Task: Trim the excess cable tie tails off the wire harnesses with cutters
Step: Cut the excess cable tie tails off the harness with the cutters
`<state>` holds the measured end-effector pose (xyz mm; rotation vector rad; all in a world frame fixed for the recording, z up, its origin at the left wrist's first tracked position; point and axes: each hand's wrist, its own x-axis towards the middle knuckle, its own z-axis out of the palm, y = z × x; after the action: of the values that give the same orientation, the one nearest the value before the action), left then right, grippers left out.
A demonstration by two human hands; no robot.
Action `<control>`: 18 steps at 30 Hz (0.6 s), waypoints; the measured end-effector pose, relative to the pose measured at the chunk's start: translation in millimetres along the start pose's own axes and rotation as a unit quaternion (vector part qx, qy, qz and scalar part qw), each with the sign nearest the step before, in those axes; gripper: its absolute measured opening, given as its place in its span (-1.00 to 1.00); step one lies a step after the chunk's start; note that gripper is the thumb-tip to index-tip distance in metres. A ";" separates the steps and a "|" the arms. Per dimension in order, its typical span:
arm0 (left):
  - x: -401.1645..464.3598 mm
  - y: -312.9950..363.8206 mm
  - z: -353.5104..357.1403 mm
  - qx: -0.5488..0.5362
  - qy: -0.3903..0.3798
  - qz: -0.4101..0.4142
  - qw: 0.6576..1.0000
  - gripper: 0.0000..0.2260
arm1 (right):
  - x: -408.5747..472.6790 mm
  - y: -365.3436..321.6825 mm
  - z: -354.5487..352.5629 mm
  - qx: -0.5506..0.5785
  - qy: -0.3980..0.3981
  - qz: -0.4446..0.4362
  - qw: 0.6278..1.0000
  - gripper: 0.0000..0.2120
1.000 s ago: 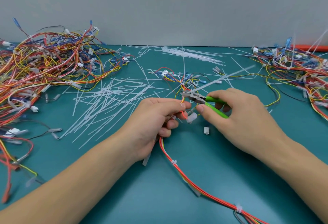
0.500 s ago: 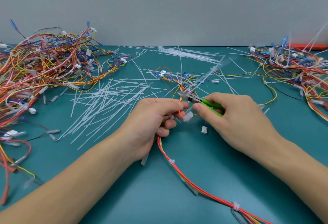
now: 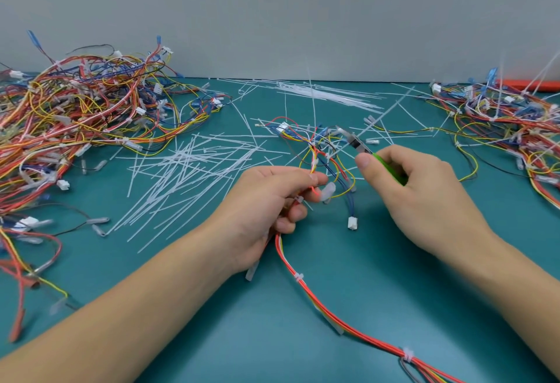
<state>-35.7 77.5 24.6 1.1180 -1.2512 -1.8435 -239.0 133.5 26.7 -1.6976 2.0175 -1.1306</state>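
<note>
Teal bench (image 3: 348, 291): left hand (image 3: 266, 197) pinches the harness (image 3: 315, 167). Right hand (image 3: 415, 188) grips the cutters (image 3: 357, 144), nose pointing far-left at a long tie tail (image 3: 385, 113) just right of the bundle.

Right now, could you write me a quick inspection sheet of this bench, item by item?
Surface: teal mat, mostly covered at the back.
Job's things: wire harness with white ties; green-handled cutters.
Clutter: cut tie tails scattered centre-left; loose white connector.
Hands: left hand grips the harness; right hand holds the cutters, apart from the harness.
Cables: harness pile left; harness pile right.
Surroundings: plain grey wall; orange object at far right, unclear.
</note>
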 end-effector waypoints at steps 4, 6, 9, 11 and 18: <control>-1.0 2.1 1.9 -0.022 0.020 0.004 1.000 -0.75 | 0.6 1.2 -0.2 0.022 -0.014 0.014 1.000 -0.55; -1.5 4.1 1.5 -0.029 0.017 0.002 0.999 -0.73 | 1.1 1.4 0.0 0.026 -0.022 0.019 0.999 -0.54; -2.3 7.0 -0.7 -0.020 -0.012 -0.008 1.000 -0.75 | 1.4 -0.2 -0.8 0.035 -0.028 0.013 0.999 -0.50; -1.9 7.4 -1.4 -0.027 -0.019 -0.010 0.999 -0.78 | 0.8 -1.4 -1.2 0.048 -0.033 0.007 0.998 -0.47; 0.4 10.7 -9.6 -0.095 -0.037 -0.021 0.995 -0.71 | 0.0 1.4 4.4 0.055 -0.047 -0.017 0.997 -0.58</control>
<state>-26.8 69.6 32.7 0.9871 -1.0727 -2.0052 -237.2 131.9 22.8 -1.7021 1.8428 -1.1283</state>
